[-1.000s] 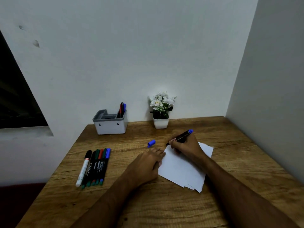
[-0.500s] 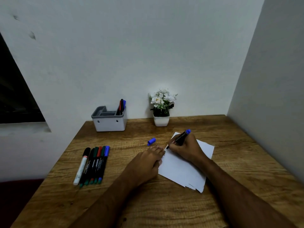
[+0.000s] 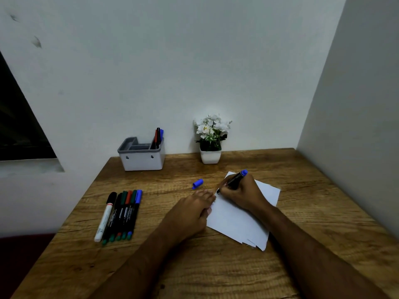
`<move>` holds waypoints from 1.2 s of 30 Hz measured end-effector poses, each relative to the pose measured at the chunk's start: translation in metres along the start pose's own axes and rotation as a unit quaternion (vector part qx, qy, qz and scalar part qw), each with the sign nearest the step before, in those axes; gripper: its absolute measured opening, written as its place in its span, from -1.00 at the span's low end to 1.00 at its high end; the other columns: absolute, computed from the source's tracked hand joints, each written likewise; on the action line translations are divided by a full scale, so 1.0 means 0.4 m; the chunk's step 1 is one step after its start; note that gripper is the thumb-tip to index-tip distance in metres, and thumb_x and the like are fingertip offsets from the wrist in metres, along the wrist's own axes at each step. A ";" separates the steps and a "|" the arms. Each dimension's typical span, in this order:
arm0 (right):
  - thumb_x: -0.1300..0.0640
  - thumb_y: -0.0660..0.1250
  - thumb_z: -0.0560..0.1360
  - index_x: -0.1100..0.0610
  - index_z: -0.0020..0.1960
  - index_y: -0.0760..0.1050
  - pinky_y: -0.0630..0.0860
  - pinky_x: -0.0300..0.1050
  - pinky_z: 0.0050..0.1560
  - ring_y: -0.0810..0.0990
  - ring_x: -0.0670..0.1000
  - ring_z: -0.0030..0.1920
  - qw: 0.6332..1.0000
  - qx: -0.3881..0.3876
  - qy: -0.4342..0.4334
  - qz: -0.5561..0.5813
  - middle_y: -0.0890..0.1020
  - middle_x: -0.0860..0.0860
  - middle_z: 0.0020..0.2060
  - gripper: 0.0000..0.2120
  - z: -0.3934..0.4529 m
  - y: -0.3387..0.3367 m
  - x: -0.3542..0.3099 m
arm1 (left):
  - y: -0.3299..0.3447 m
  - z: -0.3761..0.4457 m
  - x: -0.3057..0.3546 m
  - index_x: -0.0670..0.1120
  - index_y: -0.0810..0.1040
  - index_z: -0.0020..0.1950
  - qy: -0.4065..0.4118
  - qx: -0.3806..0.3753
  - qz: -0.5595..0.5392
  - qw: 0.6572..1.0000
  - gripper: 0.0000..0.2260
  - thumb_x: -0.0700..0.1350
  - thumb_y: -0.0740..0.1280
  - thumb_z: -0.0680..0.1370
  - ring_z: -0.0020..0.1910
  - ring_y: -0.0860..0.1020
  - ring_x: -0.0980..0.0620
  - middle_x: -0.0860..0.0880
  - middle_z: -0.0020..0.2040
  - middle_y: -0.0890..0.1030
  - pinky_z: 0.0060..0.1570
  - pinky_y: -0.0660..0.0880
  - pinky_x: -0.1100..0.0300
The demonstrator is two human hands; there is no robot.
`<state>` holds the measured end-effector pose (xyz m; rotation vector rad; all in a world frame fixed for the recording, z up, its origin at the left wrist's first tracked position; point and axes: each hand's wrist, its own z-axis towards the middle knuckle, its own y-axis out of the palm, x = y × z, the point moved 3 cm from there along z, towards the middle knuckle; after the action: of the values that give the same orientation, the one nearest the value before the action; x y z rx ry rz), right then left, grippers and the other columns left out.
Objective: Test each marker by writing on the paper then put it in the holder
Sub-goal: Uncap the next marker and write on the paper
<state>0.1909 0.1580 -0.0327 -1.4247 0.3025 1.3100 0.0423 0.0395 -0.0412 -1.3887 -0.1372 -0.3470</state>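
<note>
Marker testing is seen under way on the table (image 3: pixel 302 180). Paper (image 3: pixel 237 225), a loose stack, is laid at mid-table within easy reach, and is pinned at its left edge by the left hand (image 3: pixel 190 212), fingers lying flat and relaxed, probably to stop the sheets sliding under the pen stroke. Holder (image 3: pixel 142 158) is set against the back wall, three markers already stood in its right compartment. Six untested markers (image 3: pixel 121 212) are lined side by side at left, well apart from the paper. Right hand (image 3: pixel 239 193) is curled round the blue marker (image 3: pixel 236 179), tip down on the paper's upper left corner. Its cap (image 3: pixel 198 183) is left just beyond the left hand's fingers, likely kept near for recapping.
</note>
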 end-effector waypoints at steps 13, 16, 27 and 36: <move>0.24 0.48 0.48 -0.02 -0.22 0.64 0.52 -0.30 -0.21 0.67 -0.13 -0.22 0.999 0.030 0.012 -0.010 0.71 -0.06 -0.27 -0.81 0.002 -0.006 -0.007 | 0.004 0.003 -0.003 0.01 0.28 0.55 0.000 -0.002 -0.001 1.000 -0.56 -0.07 0.16 0.66 0.56 0.13 0.14 0.06 0.57 0.22 0.50 0.07 0.21; 0.23 0.47 0.50 0.06 -0.14 0.68 0.55 -0.28 -0.14 0.70 -0.11 -0.15 1.000 0.020 0.010 -0.006 0.73 -0.05 -0.22 -0.90 0.001 -0.003 -0.004 | 0.005 0.003 -0.005 0.01 0.27 0.56 0.001 0.005 0.000 1.000 -0.56 -0.07 0.16 0.66 0.56 0.13 0.15 0.06 0.57 0.23 0.46 0.03 0.26; 0.25 0.49 0.48 0.10 -0.15 0.66 0.55 -0.25 -0.20 0.68 -0.12 -0.20 0.999 0.046 0.021 -0.010 0.71 -0.03 -0.25 -0.92 0.007 -0.005 0.002 | 0.011 0.001 -0.009 0.01 0.31 0.54 0.002 -0.001 -0.005 1.000 -0.57 -0.08 0.17 0.65 0.56 0.15 0.13 0.04 0.57 0.25 0.53 0.15 0.12; 0.23 0.49 0.49 0.10 -0.12 0.68 0.50 -0.39 -0.21 0.67 -0.22 -0.21 0.998 0.057 0.029 -0.003 0.71 -0.08 -0.24 -0.94 0.006 -0.006 0.009 | 0.002 0.002 -0.004 -0.01 0.29 0.55 0.008 0.011 -0.002 1.000 -0.56 -0.09 0.17 0.65 0.55 0.14 0.15 0.05 0.57 0.24 0.47 0.03 0.27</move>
<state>0.1930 0.1624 -0.0337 -1.3687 0.4058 1.2287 0.0411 0.0408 -0.0421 -1.3648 -0.1303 -0.3586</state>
